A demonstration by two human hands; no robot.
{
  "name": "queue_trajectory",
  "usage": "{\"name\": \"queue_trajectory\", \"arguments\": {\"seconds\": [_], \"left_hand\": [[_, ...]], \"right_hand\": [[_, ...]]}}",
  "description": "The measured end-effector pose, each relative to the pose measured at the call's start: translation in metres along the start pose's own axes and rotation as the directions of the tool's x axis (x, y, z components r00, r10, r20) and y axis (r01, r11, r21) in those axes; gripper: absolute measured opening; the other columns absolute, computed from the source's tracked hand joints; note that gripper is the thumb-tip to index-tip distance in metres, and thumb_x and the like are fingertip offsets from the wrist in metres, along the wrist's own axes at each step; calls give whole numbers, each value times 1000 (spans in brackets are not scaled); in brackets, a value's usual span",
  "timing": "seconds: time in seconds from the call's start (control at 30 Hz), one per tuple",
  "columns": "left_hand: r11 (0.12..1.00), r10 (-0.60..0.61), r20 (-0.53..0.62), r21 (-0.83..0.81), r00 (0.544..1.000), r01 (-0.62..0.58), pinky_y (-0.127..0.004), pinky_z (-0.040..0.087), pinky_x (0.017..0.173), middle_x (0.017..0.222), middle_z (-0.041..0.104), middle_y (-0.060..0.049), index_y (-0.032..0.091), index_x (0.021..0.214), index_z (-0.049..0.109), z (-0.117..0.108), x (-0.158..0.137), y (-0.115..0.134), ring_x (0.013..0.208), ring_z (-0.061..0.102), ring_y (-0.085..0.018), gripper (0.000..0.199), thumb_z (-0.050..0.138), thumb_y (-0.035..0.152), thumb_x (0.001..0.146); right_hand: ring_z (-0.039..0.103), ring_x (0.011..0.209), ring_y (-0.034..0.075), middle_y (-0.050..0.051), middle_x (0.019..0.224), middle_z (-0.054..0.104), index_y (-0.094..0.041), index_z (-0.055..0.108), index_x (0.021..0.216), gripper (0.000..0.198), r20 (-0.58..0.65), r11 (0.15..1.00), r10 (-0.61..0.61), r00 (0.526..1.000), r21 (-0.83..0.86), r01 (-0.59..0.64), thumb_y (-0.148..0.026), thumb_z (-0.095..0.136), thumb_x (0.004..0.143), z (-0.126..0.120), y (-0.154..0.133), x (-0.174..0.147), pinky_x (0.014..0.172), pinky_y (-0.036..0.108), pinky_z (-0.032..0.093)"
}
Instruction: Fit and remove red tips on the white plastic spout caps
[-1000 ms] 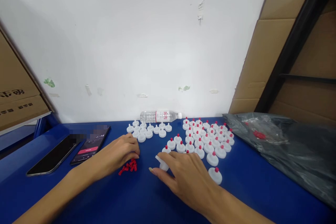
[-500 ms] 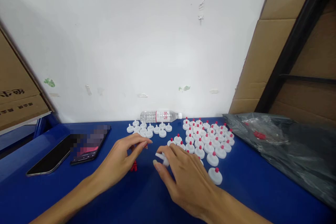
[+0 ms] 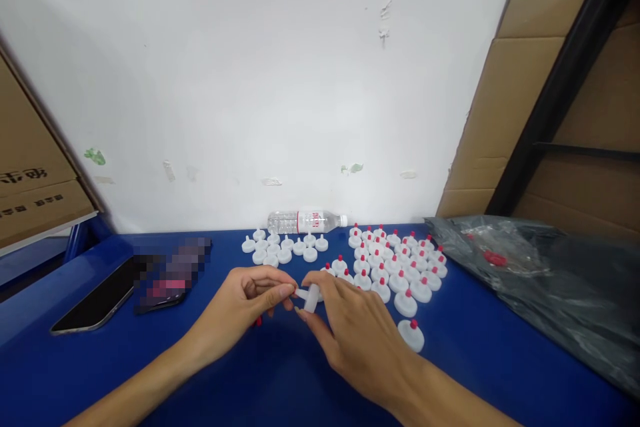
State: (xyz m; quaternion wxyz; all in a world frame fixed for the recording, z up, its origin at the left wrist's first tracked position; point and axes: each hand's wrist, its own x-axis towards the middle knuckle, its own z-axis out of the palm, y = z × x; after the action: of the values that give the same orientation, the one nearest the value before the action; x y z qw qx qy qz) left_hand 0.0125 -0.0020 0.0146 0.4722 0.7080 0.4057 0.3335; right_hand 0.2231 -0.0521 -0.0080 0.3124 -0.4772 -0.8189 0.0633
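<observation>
My right hand [image 3: 350,323] is closed round the rim of a white nozzle cap [image 3: 313,298], which is tipped on its side with its spout pointing left. Thumb and fingertips of my left hand [image 3: 263,293] are pinched at the spout's end, where a speck of a small red tip cap [image 3: 295,292] shows; the rest of it is hidden by the fingers. Below the left hand, loose red tip caps [image 3: 259,321] are mostly covered. Several white nozzle caps without red tips [image 3: 285,255] stand behind. To the right are many red-tipped nozzle caps [image 3: 405,304], standing spout up.
A clear plastic bottle [image 3: 285,221] lies along the wall. Two phones, one black [image 3: 95,303] and one partly blurred [image 3: 170,280], rest at left. Dark plastic sheeting [image 3: 550,293] with a clear bag of red pieces [image 3: 500,255] covers the right side. Cardboard [image 3: 520,80] leans behind.
My left hand has moved right, bringing its fingertips to the spout of the white nozzle cap. The cap has turned in my right hand, its spout now facing left.
</observation>
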Motion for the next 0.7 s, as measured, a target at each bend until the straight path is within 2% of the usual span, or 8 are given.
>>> {"name": "queue_trajectory", "arguments": {"seconds": [0.1,0.2,0.3,0.53,0.7], "left_hand": [[1000,8,8,8,1000,-8,-22,42,54,73,75,-2,19,95,77,1,-2,4,59,59,-13,29,69,47,92],[995,1,6,104,1000,-2,-22,39,50,74,74,-2,19,94,77,2,-4,6,58,57,-13,31,66,47,93],[981,19,57,192,998,-30,-21,37,49,77,72,-2,18,92,75,4,-7,6,60,55,-13,34,57,46,98],[937,143,125,303,982,-175,-24,42,65,72,64,0,18,79,65,8,-11,4,68,56,-14,39,45,38,105],[910,212,123,338,970,-241,-24,40,63,72,61,1,18,77,60,11,-16,6,67,55,-14,38,43,36,106]], "right_hand": [[71,98,26,7,117,71,-24,51,121,20,-18,999,-31,999,-10,30,-30,56,102,1,1,-1,73,36,52],[71,100,27,9,119,70,-22,51,119,20,-19,997,-81,997,2,81,-30,57,102,1,2,-3,73,36,54],[70,98,26,8,112,71,-22,52,119,20,-24,993,-116,993,22,117,-28,57,101,-1,2,-4,73,37,54],[66,88,25,5,97,67,-21,52,110,10,-17,983,-185,983,10,186,-25,53,102,3,-2,-10,72,37,53],[62,83,25,8,94,64,-18,49,106,7,-137,956,-287,948,-106,274,-23,46,103,10,-8,-12,72,39,52]]}}
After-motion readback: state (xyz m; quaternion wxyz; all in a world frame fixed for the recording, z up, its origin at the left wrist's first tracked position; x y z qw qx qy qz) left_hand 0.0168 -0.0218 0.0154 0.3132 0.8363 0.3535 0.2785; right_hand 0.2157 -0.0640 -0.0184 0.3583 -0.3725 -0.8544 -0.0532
